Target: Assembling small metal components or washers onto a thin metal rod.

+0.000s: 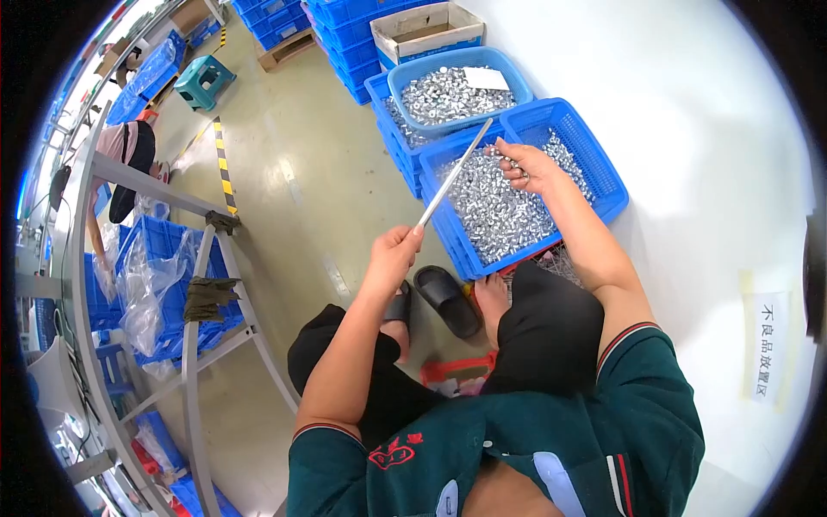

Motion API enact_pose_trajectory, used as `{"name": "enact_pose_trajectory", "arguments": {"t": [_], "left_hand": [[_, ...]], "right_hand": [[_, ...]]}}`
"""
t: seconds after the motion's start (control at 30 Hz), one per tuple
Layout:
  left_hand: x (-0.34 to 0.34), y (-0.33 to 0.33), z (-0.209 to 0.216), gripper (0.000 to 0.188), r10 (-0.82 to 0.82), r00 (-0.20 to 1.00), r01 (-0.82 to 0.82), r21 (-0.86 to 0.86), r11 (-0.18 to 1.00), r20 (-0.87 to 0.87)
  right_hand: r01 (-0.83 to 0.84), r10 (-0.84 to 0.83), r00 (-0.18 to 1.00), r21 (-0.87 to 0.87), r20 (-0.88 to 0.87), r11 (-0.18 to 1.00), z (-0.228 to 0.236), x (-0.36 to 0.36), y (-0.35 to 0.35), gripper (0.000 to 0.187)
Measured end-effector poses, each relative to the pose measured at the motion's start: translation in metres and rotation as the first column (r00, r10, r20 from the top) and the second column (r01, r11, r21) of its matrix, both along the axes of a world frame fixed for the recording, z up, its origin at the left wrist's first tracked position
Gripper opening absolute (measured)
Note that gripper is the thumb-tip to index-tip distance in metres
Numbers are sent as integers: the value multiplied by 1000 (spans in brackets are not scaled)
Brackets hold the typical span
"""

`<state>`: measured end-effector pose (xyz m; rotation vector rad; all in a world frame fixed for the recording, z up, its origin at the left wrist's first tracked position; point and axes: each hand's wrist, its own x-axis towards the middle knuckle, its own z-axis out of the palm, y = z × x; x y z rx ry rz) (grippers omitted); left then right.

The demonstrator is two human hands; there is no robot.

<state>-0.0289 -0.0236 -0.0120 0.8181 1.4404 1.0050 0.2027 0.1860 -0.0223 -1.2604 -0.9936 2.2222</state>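
In my left hand point(396, 254) is the lower end of a long thin silver rod point(457, 175), gripped in closed fingers. It slants up and away to the right, over the left side of a blue crate point(607, 185) full of small silver metal parts point(504, 211). My right hand point(530, 168) is over the crate near the rod's far end, fingers curled around a few of the small metal parts. Their exact kind is too small to tell. Behind the crate, a light-blue basin point(519, 79) holds more small metal pieces, with a white card point(487, 79) on top.
A worn carton point(428, 30) and stacked blue crates point(349, 39) stand farther back. On the left are a grey metal frame point(164, 185) and blue bins with plastic bags point(159, 284); another person point(129, 146) bends there. A green stool point(204, 82) and black slipper point(446, 302) are on the floor.
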Motion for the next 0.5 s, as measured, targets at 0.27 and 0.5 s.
{"name": "enact_pose_trajectory", "arguments": {"t": [0.27,0.5], "left_hand": [[1,2,5,33,7,1000,-7,-11,1000,22],[-1,2,2,33,-11,1000,11,7,1000,5]], "right_hand": [[-68,67,998,100,14,993,-6,4,3,32],[78,-116,968,-172,-222,982,-2,0,7,29]]}}
